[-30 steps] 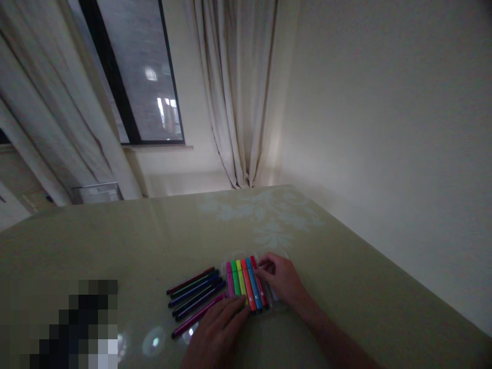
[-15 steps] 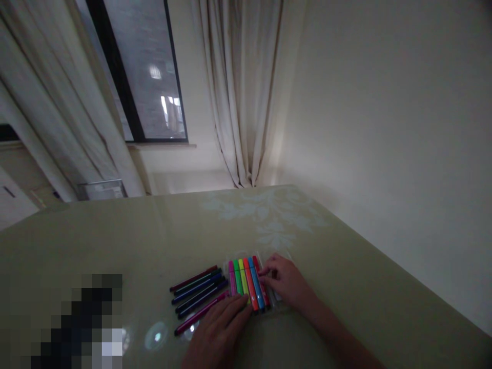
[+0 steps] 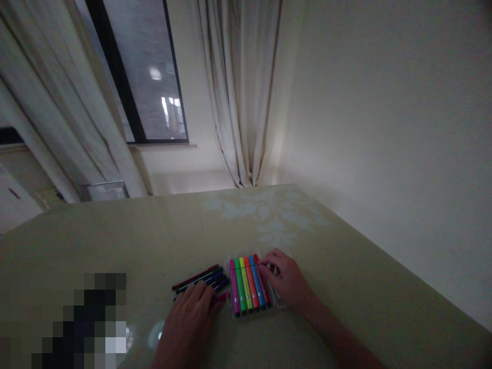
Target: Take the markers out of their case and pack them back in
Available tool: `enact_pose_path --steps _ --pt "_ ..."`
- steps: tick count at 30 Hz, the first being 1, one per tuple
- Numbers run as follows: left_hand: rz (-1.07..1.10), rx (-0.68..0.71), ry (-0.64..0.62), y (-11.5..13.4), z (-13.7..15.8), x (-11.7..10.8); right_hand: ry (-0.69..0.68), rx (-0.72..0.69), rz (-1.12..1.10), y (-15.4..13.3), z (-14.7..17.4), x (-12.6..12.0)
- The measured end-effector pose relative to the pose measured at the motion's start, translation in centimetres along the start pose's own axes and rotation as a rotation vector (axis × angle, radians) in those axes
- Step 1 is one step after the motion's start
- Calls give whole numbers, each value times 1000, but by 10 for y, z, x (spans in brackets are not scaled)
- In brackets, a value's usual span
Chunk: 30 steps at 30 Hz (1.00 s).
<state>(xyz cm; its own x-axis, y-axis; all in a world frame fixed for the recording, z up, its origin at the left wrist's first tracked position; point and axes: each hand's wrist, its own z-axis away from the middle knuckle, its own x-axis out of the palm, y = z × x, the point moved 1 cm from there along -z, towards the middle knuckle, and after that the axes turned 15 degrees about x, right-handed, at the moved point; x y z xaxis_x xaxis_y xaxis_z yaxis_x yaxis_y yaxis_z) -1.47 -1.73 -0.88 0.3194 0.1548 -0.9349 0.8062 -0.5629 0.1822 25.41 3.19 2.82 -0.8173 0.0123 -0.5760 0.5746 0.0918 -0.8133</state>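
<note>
A clear plastic marker case [image 3: 277, 297] lies on the table, holding a row of bright markers [image 3: 248, 287]: magenta, green, yellow, orange, blue and red. My right hand [image 3: 284, 274] is at the case's right side, its fingers bent and pinched on it beside the red marker. Left of the case, several loose dark markers [image 3: 198, 277] lie side by side. Over their near ends is my left hand [image 3: 192, 312], fingers curled down, with a loose magenta marker [image 3: 222, 296] between its thumb and fingers. Most of that marker is hidden under the hand.
The glossy table [image 3: 126, 230] has a pale floral pattern [image 3: 277, 210] toward its far edge. A wall [image 3: 392, 154] runs along the right side. Curtains [image 3: 242, 92] and a window [image 3: 149, 72] are behind the table. A pixelated dark patch [image 3: 84, 318] covers the lower left.
My left hand has moved left from the near end of the case onto the loose markers, uncovering the cased markers' lower ends. My right hand stays at the case with its fingers slightly higher.
</note>
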Motion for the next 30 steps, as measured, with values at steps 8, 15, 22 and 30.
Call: enact_pose_path --steps 8,15,22,30 --pt "313 -159 188 20 -4 -12 -164 57 -218 -26 23 21" --pt "682 -94 339 49 -5 0 -268 216 -644 -32 31 31" --pt "678 -124 421 48 -5 -4 -167 333 -870 -27 19 20" --pt "581 20 439 46 0 7 -289 308 -818 -36 28 27"
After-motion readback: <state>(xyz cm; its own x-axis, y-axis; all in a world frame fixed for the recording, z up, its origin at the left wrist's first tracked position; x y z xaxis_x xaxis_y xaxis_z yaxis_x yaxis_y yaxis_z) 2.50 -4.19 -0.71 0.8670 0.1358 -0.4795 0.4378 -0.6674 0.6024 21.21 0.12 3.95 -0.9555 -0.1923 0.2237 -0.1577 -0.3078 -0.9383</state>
